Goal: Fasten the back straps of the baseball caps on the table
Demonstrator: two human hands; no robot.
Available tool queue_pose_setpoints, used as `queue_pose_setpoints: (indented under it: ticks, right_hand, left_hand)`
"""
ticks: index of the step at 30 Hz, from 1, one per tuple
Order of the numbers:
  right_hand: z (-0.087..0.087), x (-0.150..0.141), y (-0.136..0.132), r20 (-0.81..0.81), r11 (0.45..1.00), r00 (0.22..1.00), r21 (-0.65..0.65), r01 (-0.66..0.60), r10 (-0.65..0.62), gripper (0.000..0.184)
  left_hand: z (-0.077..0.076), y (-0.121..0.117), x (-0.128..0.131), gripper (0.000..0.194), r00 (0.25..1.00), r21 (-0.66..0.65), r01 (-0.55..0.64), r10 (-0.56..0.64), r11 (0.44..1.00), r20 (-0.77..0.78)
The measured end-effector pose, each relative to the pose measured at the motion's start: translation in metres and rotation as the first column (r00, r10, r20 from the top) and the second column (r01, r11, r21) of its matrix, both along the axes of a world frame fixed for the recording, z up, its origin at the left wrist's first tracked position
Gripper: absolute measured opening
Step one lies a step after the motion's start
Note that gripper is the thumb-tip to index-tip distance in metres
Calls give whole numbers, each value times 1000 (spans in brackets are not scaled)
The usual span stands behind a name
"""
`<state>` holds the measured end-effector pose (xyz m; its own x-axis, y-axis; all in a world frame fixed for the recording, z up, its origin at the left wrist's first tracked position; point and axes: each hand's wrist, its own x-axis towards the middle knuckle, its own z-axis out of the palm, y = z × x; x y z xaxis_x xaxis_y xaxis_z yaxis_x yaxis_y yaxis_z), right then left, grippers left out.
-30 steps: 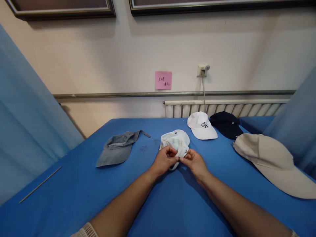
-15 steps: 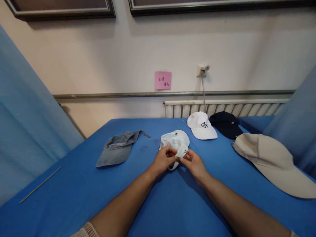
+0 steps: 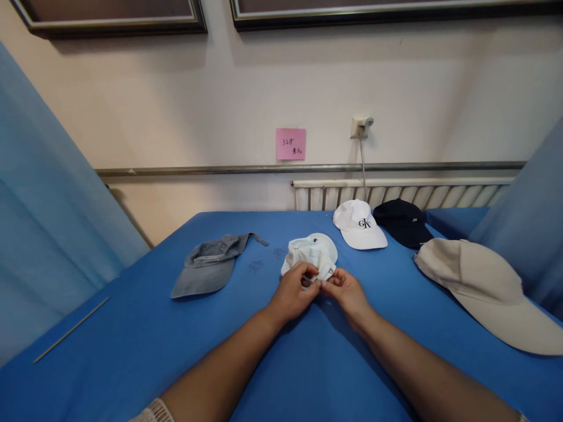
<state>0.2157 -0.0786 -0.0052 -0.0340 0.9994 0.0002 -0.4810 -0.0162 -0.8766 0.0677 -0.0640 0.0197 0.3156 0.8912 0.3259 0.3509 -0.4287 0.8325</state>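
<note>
A pale mint-white baseball cap with a small dark emblem lies on the blue-covered table, its brim pointing away from me. My left hand pinches the cap's back strap, thumb against forefinger. Close beside it, my right hand is closed on the same rear edge, its thumb almost meeting the left thumb. Fingers hide most of the strap and any buckle on it. To the left rests a grey-blue cap with its strap end hanging loose.
At the back right are a white cap with black letters and a navy cap. A large beige cap lies to the right. A thin stick is at the left. Behind the table runs a radiator.
My left hand has shifted slightly right and closer to the right hand. The strap loop seen earlier under the fingers is now mostly hidden. The cap has turned and settled a little.
</note>
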Motion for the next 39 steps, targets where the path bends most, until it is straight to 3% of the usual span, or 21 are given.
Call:
queue_pose_setpoints:
  ticks: [4, 9, 14, 20, 23, 26, 29, 34, 39]
  right_hand:
    - [-1, 2, 1, 30, 1000, 1000, 20, 7, -8, 40]
    - [-4, 6, 4, 106, 996, 993, 82, 36, -45, 36]
    - [-16, 8, 8, 194, 981, 967, 132, 144, -168, 35]
    - [-19, 13, 10, 329, 947, 896, 215, 238, -299, 46]
    - [-16, 17, 12, 401, 923, 850, 315, 222, -341, 36]
    - [-17, 19, 15, 440, 914, 832, 366, 178, -338, 24]
    - [-20, 19, 17, 458, 916, 829, 375, 146, -320, 24]
    - [-24, 17, 19, 462, 959, 867, 278, 56, -185, 21]
    - [-24, 19, 21, 506, 966, 857, 256, -36, -102, 19]
  left_hand:
    - [10, -10, 0, 29, 991, 148, 52, -33, 988, -133]
    - [12, -8, -3, 26, 975, 236, 46, 8, 971, -222]
    - [14, -3, -9, 27, 976, 272, -66, 119, 960, -182]
    - [16, -4, -8, 26, 980, 261, -84, 127, 962, -154]
    - [17, -6, -8, 26, 983, 274, -61, 106, 960, -152]
    - [19, -7, -7, 26, 981, 282, -35, 87, 959, -173]
    - [20, -8, -8, 24, 980, 280, -14, 68, 960, -186]
    - [20, -7, -10, 23, 980, 269, -37, 88, 962, -177]
    - [18, 0, -15, 20, 980, 227, -88, 125, 970, -156]
